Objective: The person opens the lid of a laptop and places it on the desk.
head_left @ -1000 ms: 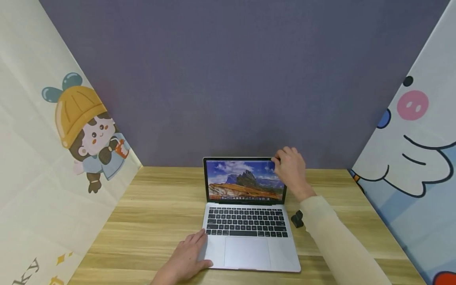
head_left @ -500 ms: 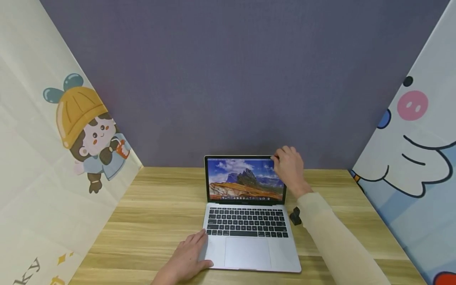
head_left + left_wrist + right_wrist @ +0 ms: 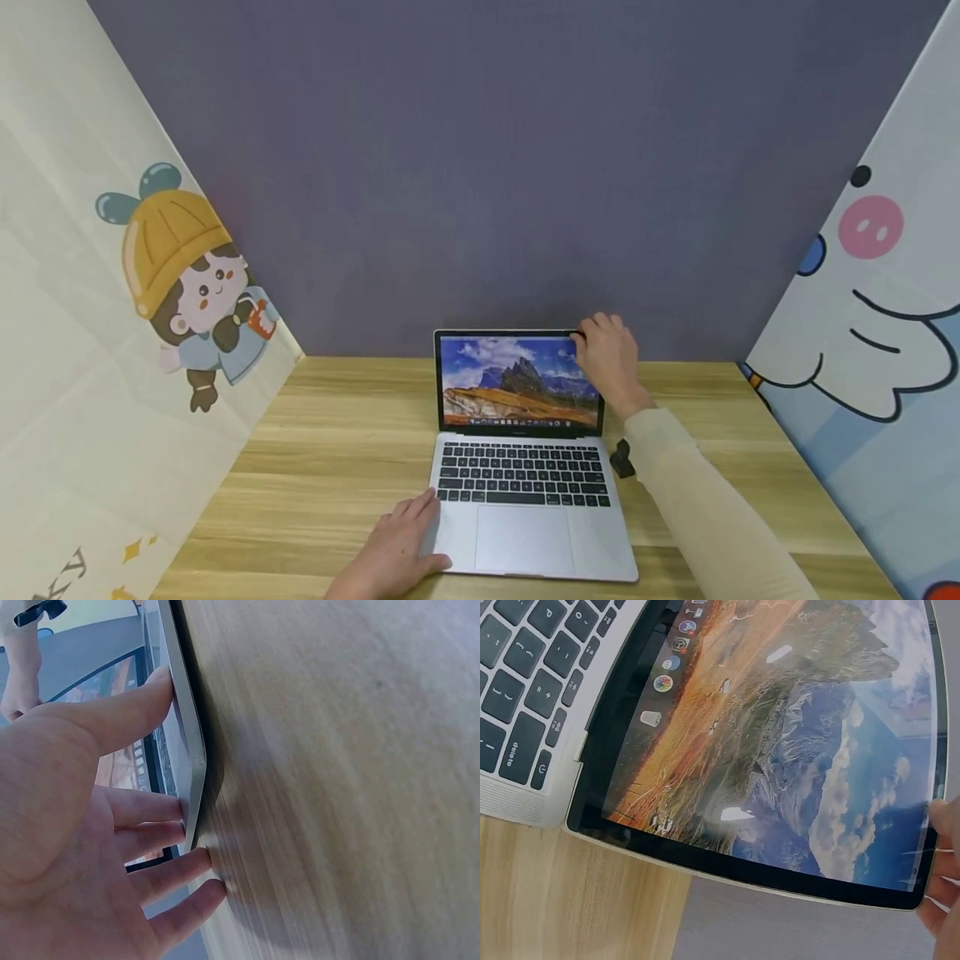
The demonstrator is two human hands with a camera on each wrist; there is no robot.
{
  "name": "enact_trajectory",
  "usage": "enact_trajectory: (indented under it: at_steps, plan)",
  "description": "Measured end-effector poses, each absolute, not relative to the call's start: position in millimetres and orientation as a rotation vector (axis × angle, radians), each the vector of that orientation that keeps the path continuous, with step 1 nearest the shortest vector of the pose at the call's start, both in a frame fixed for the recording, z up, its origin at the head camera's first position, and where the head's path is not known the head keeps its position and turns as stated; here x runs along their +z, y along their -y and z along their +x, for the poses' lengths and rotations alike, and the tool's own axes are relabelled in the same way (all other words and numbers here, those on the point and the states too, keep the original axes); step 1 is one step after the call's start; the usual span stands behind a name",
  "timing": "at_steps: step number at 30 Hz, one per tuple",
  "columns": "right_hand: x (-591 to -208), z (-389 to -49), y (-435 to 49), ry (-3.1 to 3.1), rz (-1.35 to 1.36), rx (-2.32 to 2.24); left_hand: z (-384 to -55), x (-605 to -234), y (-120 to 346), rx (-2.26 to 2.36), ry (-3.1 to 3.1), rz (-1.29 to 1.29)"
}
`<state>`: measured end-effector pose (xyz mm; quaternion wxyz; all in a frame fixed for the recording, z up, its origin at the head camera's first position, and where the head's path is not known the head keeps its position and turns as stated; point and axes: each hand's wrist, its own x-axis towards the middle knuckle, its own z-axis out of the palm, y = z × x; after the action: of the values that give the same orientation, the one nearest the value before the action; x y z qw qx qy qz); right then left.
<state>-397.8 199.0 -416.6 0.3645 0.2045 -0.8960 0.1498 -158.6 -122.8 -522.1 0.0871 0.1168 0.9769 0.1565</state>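
A silver laptop stands unfolded on the wooden table, its lit screen showing a mountain desktop picture. At the upper right corner of the lid, my right hand pinches the edge; in the right wrist view the thumb lies on the front of the black bezel and the fingers reach behind. My left hand rests at the base's front left corner. Its thumb touches the front edge, and the other fingers extend fairly straight along the left side, as the left wrist view shows. Some of those fingertips touch the table.
The wooden table runs back to a grey-purple panel. Cartoon-printed sheets rise at the left and right. A small black device is beside the right sleeve.
The screen has tilted slightly farther back, with my right hand on its corner. My left hand keeps its place. The head view has shifted a little.
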Motion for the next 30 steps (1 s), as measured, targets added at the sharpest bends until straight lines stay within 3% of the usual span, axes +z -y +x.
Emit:
enact_trajectory:
  at_steps: [30]
  plan:
    - [-422,-401,-204,2.868,0.608,0.238,-156,-521,122,0.46,-2.909,0.339]
